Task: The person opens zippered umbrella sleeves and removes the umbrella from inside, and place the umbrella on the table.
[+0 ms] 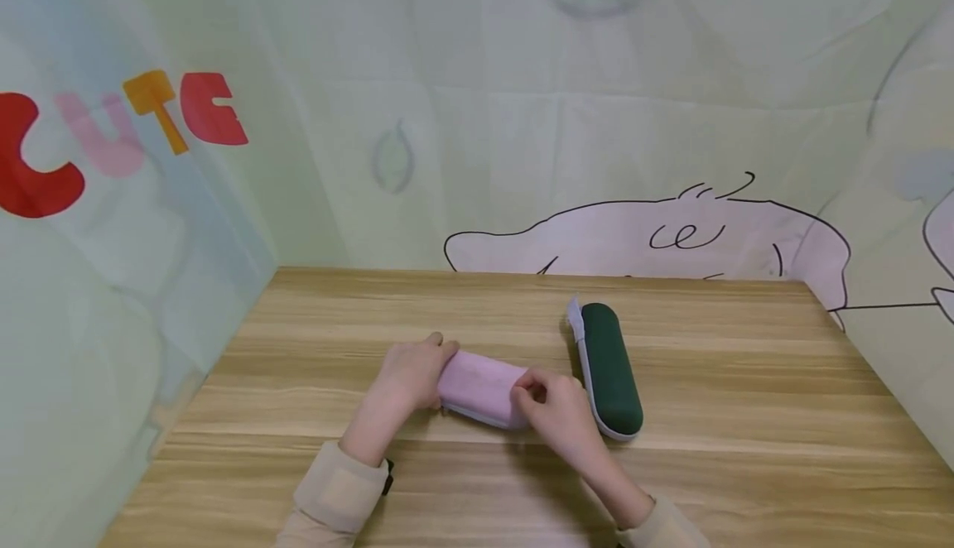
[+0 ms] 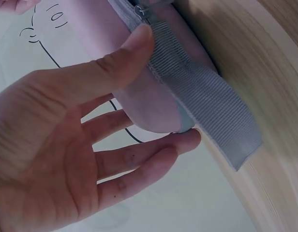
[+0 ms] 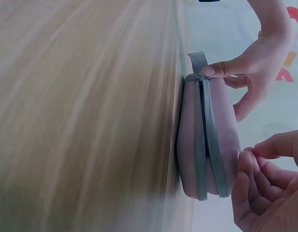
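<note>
Creased pale-green backdrop [image 1: 484, 126], printed with coloured letters reading "CUTE" [image 1: 201, 109] and a pale, black-outlined cartoon figure [image 1: 596, 237]. One bench [image 1: 715, 391], light-brown wood grain. Lying on it, near its middle: one pink oblong zip case [image 1: 480, 386], rounded corners; grey zip tapes [image 3: 200, 159] parted, a dark gap between; grey ribbed fabric strap [image 2: 212, 101] at its left end. Left hand [image 1: 417, 372]: grips that end, thumb on the strap, fingers around the corner. Right hand [image 1: 559, 415]: at the opposite end, thumb and forefinger tips together by the upper side; whether they pinch it cannot be told. Just right of it: one dark-green elongated case [image 1: 613, 366], rounded ends, pale-grey edge, pale-grey tab [image 1: 575, 320].
</note>
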A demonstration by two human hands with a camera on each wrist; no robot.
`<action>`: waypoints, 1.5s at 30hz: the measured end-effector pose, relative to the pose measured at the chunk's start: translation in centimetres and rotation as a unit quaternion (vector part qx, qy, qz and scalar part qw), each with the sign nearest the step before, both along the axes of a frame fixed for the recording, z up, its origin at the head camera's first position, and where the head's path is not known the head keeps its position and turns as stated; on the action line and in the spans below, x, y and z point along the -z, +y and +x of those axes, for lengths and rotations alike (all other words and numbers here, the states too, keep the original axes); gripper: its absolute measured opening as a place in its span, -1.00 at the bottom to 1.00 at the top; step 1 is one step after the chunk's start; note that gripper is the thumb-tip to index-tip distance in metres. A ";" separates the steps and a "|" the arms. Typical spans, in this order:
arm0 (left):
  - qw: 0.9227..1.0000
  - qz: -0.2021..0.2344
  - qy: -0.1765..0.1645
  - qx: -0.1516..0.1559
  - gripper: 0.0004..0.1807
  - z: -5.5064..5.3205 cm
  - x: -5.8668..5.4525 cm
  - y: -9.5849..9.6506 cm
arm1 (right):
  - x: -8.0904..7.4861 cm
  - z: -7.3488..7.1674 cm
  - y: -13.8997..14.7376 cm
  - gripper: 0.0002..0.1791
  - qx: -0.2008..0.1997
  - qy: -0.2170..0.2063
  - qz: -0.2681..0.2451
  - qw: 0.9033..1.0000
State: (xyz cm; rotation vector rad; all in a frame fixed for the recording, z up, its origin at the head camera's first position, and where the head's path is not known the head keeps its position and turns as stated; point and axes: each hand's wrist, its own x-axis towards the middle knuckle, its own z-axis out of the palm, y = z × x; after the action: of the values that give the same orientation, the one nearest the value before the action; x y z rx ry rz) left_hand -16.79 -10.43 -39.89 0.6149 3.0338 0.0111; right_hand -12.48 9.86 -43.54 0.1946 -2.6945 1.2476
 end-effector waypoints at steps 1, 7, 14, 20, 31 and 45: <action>1.000 0.000 0.001 0.002 -0.18 0.0 0.0 0.0 | 0.0 0.0 0.1 -0.89 0.000 0.002 -0.001 1.000; 1.000 0.003 0.003 0.013 -0.16 -0.3 0.0 0.0 | 0.0 -0.1 0.3 -0.90 0.003 0.008 -0.011 1.000; 1.000 0.020 0.002 0.020 -0.14 -0.7 0.3 0.0 | 0.0 -0.2 0.3 -0.91 0.000 0.009 -0.021 1.000; 0.999 0.047 0.003 0.027 -0.20 -1.2 0.4 0.1 | 0.1 -0.3 0.5 -0.94 -0.001 0.016 -0.031 0.999; 0.997 0.059 0.000 0.053 -0.38 -2.6 0.6 0.3 | 0.4 -0.4 0.8 -0.95 -0.003 0.000 -0.027 1.000; 0.994 0.052 0.012 0.101 -0.50 -4.0 0.8 0.5 | 1.6 -0.9 0.8 -0.93 -0.011 -0.032 -0.010 0.999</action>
State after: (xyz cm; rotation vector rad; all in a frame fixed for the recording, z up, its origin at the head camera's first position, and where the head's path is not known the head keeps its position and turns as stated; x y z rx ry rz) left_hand -20.75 -9.89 -40.66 0.9323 2.9926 0.1557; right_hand -13.37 10.67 -45.16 0.1850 -2.7391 1.3096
